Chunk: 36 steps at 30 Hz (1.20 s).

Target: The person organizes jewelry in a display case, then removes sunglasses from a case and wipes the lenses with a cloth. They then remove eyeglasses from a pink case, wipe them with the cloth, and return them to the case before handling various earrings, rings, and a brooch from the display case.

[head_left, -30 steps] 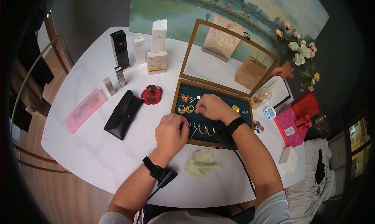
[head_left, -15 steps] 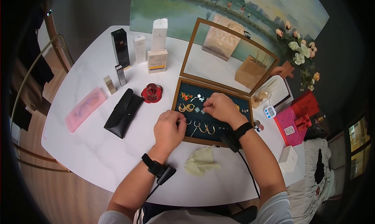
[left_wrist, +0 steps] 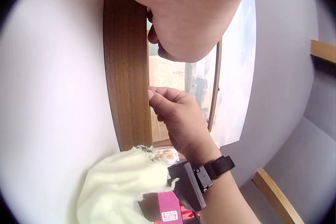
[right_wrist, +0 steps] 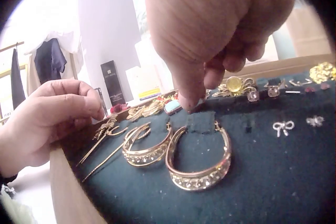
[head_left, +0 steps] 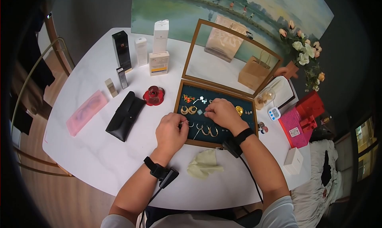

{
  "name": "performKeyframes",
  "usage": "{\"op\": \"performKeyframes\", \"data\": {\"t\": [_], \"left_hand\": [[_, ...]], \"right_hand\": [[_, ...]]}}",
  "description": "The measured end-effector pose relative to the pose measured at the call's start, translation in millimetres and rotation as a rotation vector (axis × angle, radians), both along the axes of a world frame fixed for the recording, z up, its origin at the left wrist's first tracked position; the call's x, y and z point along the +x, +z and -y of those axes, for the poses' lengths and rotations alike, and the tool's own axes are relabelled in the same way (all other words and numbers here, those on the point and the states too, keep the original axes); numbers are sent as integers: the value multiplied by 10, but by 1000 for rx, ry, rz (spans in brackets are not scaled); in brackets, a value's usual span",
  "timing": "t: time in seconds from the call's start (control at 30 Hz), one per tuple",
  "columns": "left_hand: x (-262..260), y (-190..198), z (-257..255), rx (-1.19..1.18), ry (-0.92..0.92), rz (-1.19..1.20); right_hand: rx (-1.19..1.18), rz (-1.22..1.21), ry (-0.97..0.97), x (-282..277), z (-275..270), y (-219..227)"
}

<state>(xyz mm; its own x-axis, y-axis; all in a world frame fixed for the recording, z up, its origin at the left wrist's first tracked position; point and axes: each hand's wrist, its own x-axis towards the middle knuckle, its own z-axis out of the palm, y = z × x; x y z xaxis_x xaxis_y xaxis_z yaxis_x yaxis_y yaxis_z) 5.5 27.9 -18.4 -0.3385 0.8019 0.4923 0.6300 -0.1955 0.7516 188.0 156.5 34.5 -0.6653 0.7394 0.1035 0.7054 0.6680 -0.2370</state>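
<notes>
A wooden jewelry box [head_left: 176, 98] with dark green lining stands with its glass lid [head_left: 232, 65] raised. My right hand [head_left: 226, 114] is over its middle, thumb and fingertips pinching one square turquoise earring; a matching turquoise earring [head_left: 199, 112] lies just left of it. My left hand [head_left: 172, 132] rests by the box's front left corner, thumb and forefinger close together; I cannot tell whether anything is between them. Long gold earrings [right_wrist: 107, 129] lie near those fingertips. Jeweled hoop earrings [right_wrist: 199, 174] lie below the right hand, gold hoops [head_left: 188, 110] behind the left.
A pale green cloth [head_left: 205, 163] lies in front of the box. Left of it are a red flower-shaped item [head_left: 154, 95], a black case [head_left: 125, 116] and a pink case [head_left: 86, 112]. Several boxes [head_left: 159, 63] stand behind; a timer [head_left: 273, 114] and pink box [head_left: 294, 128] are at right.
My right hand has shifted slightly right, uncovering the left turquoise earring and more of the lining. My left hand has drawn back a little to the left.
</notes>
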Motion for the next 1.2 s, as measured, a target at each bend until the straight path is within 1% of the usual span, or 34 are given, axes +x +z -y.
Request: {"op": "performKeyframes", "data": {"t": [0.33, 0.4, 0.6, 0.83, 0.9, 1.03, 1.1, 1.2], "left_hand": [[-3, 4, 3, -4, -4, -6], [-3, 15, 7, -1, -1, -14], [4, -2, -4, 15, 2, -22], [2, -12, -4, 27, 0, -15], [2, -4, -3, 23, 0, -13], [-1, -18, -4, 25, 2, -21], [4, -23, -9, 34, 23, -6], [9, -36, -9, 46, 50, 3]], "right_hand": [[10, -11, 7, 17, 5, -24], [40, -33, -2, -10, 41, 27], [23, -107, 15, -137, 68, 13], [30, -13, 22, -201, 64, 7], [0, -3, 2, -204, 64, 9], [-21, -69, -9, -213, 58, 3], [11, -93, 23, -245, 68, 16], [23, -52, 29, -312, 92, 29]]}}
